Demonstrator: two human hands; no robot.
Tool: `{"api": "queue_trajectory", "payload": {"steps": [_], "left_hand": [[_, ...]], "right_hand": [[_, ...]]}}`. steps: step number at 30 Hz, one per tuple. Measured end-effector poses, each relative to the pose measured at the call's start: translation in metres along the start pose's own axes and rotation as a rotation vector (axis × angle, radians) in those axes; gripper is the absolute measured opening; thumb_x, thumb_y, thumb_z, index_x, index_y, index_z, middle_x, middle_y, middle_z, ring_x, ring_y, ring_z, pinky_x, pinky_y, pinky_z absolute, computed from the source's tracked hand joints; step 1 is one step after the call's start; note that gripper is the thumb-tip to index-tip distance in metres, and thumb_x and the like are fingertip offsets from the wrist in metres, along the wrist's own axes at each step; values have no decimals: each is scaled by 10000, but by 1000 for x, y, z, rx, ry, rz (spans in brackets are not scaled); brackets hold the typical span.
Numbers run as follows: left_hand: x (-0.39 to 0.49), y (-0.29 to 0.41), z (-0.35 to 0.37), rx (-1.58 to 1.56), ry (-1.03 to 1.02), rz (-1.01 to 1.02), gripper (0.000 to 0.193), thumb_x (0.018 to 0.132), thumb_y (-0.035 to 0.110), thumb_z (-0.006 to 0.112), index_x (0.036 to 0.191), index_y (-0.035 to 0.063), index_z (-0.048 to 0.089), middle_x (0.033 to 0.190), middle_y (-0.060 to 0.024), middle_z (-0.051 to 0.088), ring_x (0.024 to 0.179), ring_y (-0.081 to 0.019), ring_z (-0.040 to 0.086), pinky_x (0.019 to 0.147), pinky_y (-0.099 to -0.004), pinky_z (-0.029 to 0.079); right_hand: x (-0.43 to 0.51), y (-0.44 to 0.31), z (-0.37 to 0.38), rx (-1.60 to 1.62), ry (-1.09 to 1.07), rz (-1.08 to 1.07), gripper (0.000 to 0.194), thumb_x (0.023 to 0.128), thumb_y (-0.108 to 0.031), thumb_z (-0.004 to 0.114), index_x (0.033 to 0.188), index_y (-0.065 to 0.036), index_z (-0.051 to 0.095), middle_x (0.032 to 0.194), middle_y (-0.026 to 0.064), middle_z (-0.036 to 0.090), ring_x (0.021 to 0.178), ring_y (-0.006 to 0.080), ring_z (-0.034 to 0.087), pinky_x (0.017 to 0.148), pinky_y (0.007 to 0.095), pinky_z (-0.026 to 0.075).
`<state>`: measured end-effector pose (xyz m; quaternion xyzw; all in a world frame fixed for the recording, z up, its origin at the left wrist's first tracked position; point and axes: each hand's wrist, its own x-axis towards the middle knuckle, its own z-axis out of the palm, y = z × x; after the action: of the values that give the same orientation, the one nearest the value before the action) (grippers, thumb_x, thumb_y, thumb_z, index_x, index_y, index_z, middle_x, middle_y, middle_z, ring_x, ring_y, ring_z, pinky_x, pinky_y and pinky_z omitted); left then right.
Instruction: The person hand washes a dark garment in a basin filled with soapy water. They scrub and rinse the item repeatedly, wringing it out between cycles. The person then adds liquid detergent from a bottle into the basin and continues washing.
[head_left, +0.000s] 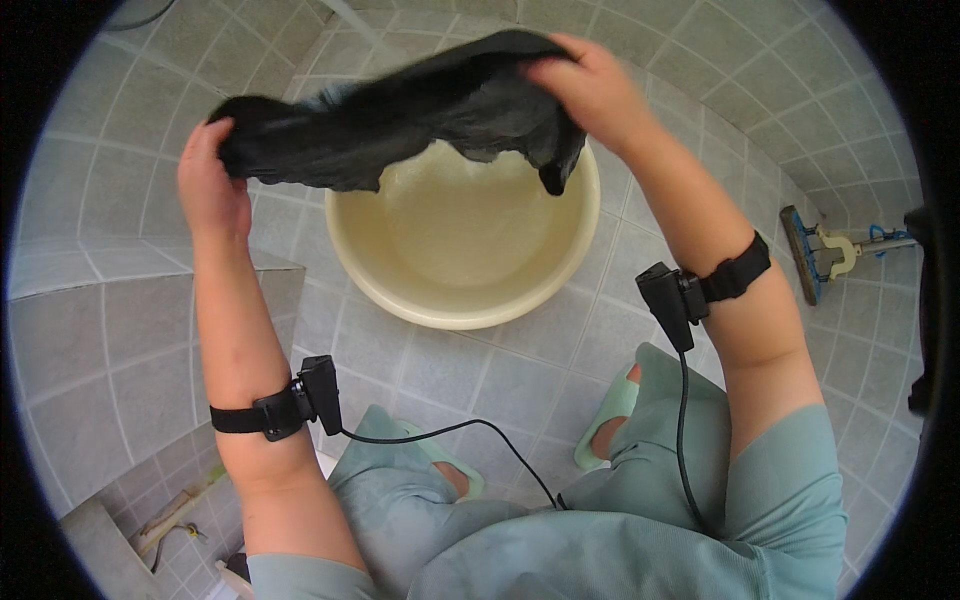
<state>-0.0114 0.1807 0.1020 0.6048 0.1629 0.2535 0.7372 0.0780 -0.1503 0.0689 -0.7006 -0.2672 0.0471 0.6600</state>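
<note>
A dark, almost black garment (420, 112) is stretched between my two hands above a cream plastic basin (457, 315). My left hand (212, 180) grips its left end, and my right hand (596, 94) holds the upper right end. The cloth sags in uneven folds, and a corner at the right hangs lower over the basin. It covers the basin's far rim. Inside the basin the pale bottom shows, with a bright patch just under the cloth; how much water it holds I cannot tell.
The basin stands on a grey tiled floor (517, 375) in front of my green slippers (611, 412). At the left is a tiled ledge (150, 262). A squeeze mop (817, 251) leans at the right wall. Black cables (480, 421) run from devices strapped to my forearms.
</note>
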Motion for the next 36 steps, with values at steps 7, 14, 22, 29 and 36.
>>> {"api": "queue_trajectory", "payload": {"steps": [7,14,22,29,36], "left_hand": [[-59,-87,15,1073,-1322,-331,372,715,280,670,974,15,645,952,-142,635,916,-223,597,813,-317,459],[-157,-137,58,1334,-1692,-304,851,690,401,687,1386,140,273,1257,-202,465,1140,-328,479,947,-395,384],[-197,-142,80,1483,-1756,-207,583,660,77,652,1211,152,474,1008,-85,627,944,-283,612,736,-394,500],[-195,-140,75,1494,-1802,-148,580,673,137,662,1215,206,468,960,-96,634,884,-291,624,736,-391,495],[-204,-136,64,1571,-1997,-148,527,632,119,692,1129,205,540,978,-67,631,934,-268,617,748,-388,497]], "right_hand": [[-59,74,36,-1019,-1246,509,509,702,-353,662,1124,-80,576,1072,178,591,1002,317,561,865,408,440],[-81,120,55,-1323,-977,475,587,706,-370,665,1227,-132,534,1212,125,544,1125,265,518,942,414,383],[-72,127,66,-1263,-1277,685,820,622,-386,736,1346,-238,382,1310,99,452,1176,262,467,930,482,367],[-110,152,66,-1318,-1350,764,798,619,-405,742,1317,-171,432,1368,124,379,1176,335,455,915,452,395],[-101,166,82,-754,-1758,1344,772,699,-524,650,1316,-111,438,1301,169,460,1098,336,513,900,421,414]]}}
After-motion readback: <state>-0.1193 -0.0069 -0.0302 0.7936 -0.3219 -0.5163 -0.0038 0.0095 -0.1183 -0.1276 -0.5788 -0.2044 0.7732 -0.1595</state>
